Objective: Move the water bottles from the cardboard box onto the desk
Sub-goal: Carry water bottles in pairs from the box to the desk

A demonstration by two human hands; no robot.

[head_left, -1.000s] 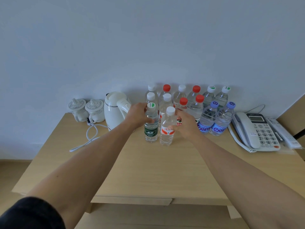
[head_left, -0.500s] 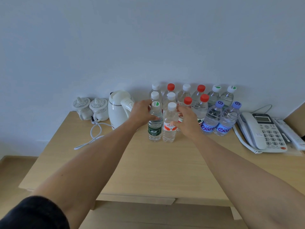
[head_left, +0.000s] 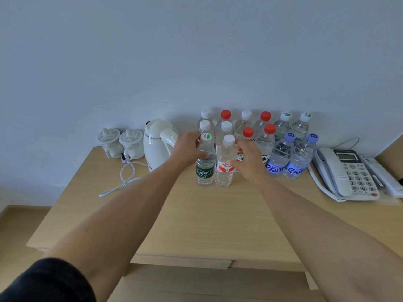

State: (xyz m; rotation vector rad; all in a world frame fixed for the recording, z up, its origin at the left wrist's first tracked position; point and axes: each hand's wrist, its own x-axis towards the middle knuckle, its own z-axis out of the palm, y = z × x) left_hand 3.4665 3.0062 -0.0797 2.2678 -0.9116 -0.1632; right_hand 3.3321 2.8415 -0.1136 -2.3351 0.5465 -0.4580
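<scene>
**Two hands on two bottles at the wooden surface**

Head view: The left hand (head_left: 188, 150) is curled around the green-label bottle (head_left: 205, 164). The right hand (head_left: 248, 159) holds the orange-label bottle (head_left: 225, 163) with bent fingers. Both bottles stand upright, side by side, on the light wood surface (head_left: 207, 219). Just behind the hands, more water bottles (head_left: 265, 136) stand in rows against a plain pale wall (head_left: 196, 51). Left of the left hand sit a white kettle (head_left: 158, 142), its white cord (head_left: 126, 177) and two white cups (head_left: 120, 142). Right of the right hand lies a white phone (head_left: 346, 173). A tan floor (head_left: 15, 232) shows below the surface.
</scene>
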